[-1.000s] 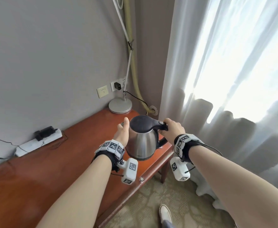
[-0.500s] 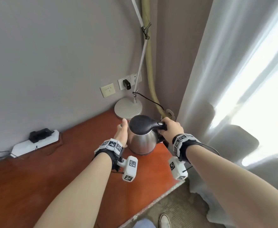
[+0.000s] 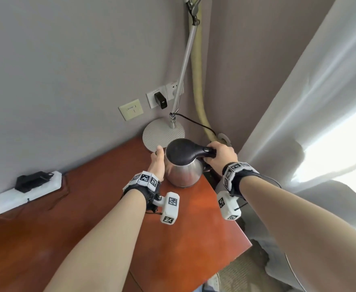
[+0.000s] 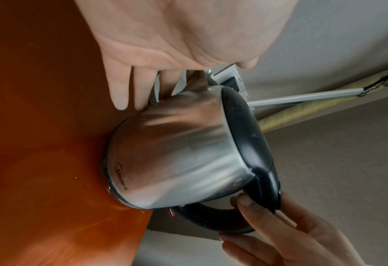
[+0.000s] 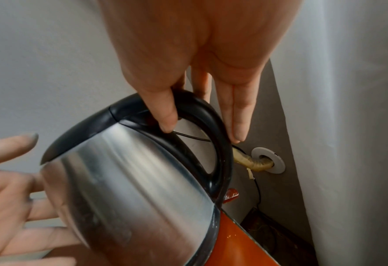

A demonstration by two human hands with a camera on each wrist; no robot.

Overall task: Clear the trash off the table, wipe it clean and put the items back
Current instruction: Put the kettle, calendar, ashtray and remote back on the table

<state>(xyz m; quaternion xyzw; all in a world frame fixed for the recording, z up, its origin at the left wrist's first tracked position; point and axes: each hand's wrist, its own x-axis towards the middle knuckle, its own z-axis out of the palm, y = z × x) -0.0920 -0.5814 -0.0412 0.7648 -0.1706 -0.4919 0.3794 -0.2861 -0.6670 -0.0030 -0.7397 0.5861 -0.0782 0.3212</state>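
Head view, from left to right: a white power strip carrying a black adapter lies against the grey wall on the reddish-brown wooden table, and a round white lamp base sits in the far corner. Next, the left hand lays straight fingers flat on the side of the stainless-steel kettle with a black lid, which stands by the table's right edge near the lamp base. Furthest right, the right hand curls thumb and fingers around the kettle's black handle, beside the white curtain.

A reddish-brown wooden table is filling the lower left of the head view. A steel kettle, a lamp base and a white power strip are being carried on it.
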